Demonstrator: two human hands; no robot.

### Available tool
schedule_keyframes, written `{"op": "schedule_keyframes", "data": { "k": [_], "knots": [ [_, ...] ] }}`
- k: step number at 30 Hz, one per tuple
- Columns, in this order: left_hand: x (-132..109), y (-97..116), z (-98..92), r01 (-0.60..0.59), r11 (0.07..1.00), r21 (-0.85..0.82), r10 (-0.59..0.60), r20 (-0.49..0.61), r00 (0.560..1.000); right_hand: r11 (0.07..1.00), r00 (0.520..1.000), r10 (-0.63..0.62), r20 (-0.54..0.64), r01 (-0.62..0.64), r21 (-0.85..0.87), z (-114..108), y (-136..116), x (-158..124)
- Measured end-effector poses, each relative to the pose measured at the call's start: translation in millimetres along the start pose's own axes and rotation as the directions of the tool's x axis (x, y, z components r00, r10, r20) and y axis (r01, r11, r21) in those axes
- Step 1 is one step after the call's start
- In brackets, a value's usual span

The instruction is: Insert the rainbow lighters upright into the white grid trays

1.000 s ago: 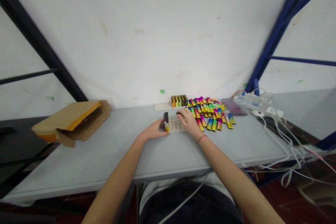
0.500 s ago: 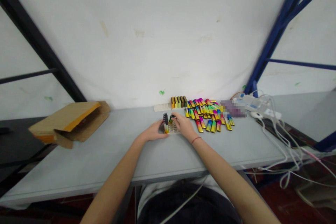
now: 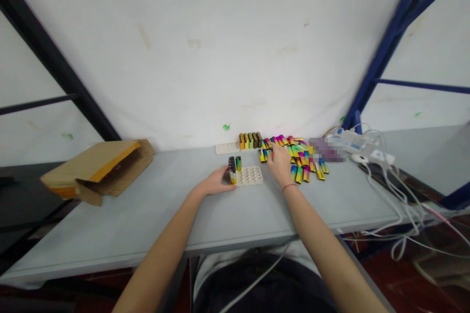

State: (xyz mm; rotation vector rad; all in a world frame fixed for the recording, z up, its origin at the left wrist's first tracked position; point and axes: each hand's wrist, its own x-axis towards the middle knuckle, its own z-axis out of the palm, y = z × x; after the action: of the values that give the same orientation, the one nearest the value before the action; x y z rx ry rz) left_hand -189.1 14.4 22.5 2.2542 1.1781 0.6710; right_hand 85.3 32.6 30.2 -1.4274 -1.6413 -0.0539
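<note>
A small white tray (image 3: 251,175) with round sockets lies on the grey table (image 3: 154,215). Several rainbow lighters (image 3: 234,166) stand upright along its left edge. My left hand (image 3: 215,182) rests against the tray's left side, fingers curled round it. My right hand (image 3: 279,164) lies over a heap of rainbow-coloured lighters (image 3: 303,159) to the right, palm down; its fingertips are hidden among them. A second white tray (image 3: 227,148) sits at the back by the wall, with a row of upright lighters (image 3: 251,141) on its right end.
An open brown cardboard box (image 3: 97,168) lies on its side at the table's left. A white power strip (image 3: 352,143) with plugs and tangled white cables (image 3: 400,190) fills the right end. Blue rack posts (image 3: 382,54) stand at right, black ones at left.
My right hand has left the tray, where it set a lighter beside the standing ones, and moved right and back onto the heap of lighters. My left hand has stayed at the tray.
</note>
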Motion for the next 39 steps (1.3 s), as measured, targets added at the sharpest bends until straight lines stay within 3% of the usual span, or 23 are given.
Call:
{"op": "schedule_keyframes", "data": {
  "k": [1,3,5,8,13,21,29,35,39],
  "knots": [
    [-0.1,0.4,-0.4,-0.001,1.0,0.002,0.001,0.001,1.0,0.988,0.988,0.135,-0.082,-0.14,-0.07,-7.5,11.4,3.2],
    [-0.1,0.4,-0.9,-0.004,1.0,0.003,0.004,0.002,1.0,0.89,0.892,0.384,-0.239,-0.427,-0.162,-20.9,33.7,7.2],
    [-0.1,-0.4,-0.9,0.002,1.0,0.004,-0.002,0.001,1.0,0.786,0.809,0.517,-0.28,-0.578,-0.218,-29.3,51.0,7.8],
    [0.1,-1.3,-0.3,0.019,1.0,0.01,-0.019,0.003,1.0,0.707,0.777,0.595,-0.205,-0.627,-0.328,-32.1,61.9,6.7],
    [-0.2,0.8,0.1,0.021,1.0,0.005,-0.021,0.019,1.0,0.649,0.74,0.665,-0.104,-0.641,-0.409,-31.7,56.8,10.3],
    [-1.6,2.2,-0.3,0.023,1.0,-0.009,-0.023,0.015,1.0,0.698,0.791,0.611,-0.045,-0.564,-0.441,-34.9,64.8,14.2],
    [-1.1,1.3,-0.2,0.01,1.0,0.008,-0.01,0.016,1.0,0.767,0.829,0.556,-0.057,-0.539,-0.349,-33.1,73.6,13.0],
    [-1.7,2.8,-0.9,0.003,1.0,0.003,-0.003,0.017,1.0,0.858,0.86,0.469,-0.201,-0.498,-0.127,-33.7,66.1,15.0],
    [-1.9,3.0,-0.8,0.022,1.0,0.012,-0.022,0.011,1.0,0.929,0.931,0.341,-0.135,-0.311,0.203,-17.1,59.2,19.4]
  ]
}}
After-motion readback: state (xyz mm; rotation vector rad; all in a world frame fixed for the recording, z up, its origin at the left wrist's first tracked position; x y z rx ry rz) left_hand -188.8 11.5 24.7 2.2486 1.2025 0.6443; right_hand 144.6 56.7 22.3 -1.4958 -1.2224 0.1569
